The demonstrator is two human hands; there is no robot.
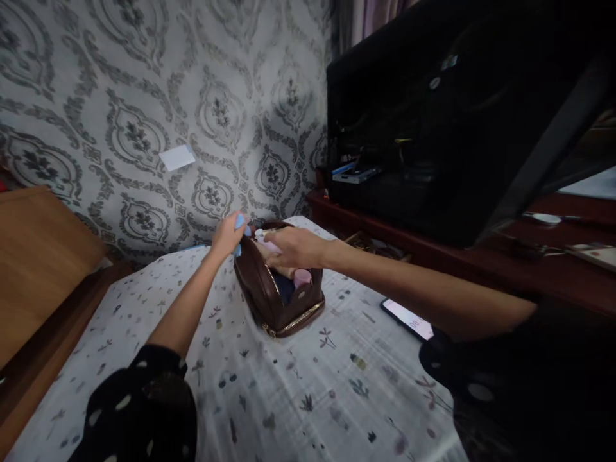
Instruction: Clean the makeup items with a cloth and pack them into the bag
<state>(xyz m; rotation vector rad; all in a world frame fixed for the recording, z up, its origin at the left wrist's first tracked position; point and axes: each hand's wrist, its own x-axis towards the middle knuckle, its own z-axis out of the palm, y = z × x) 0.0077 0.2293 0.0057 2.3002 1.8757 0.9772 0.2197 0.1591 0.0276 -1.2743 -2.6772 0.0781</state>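
A dark brown handbag [257,282] with a gold zipper stands unzipped on a patterned white sheet. My left hand [227,236] is at the bag's far left edge, its fingers closed on a light blue, soft-looking item [239,222] whose kind I cannot make out. Over the bag's opening is my right hand [303,249], fingers curled around a pale pink item [267,244] that the hand partly hides. A round pink container [302,277] sits inside the bag, beside something dark blue [285,290].
To the right of the bag lies a phone [408,319] with its screen lit. A large black television [433,128] stands on a dark red-brown cabinet [356,221]. Wooden furniture [43,256] borders the sheet on the left, and a patterned wall [168,77] rises behind.
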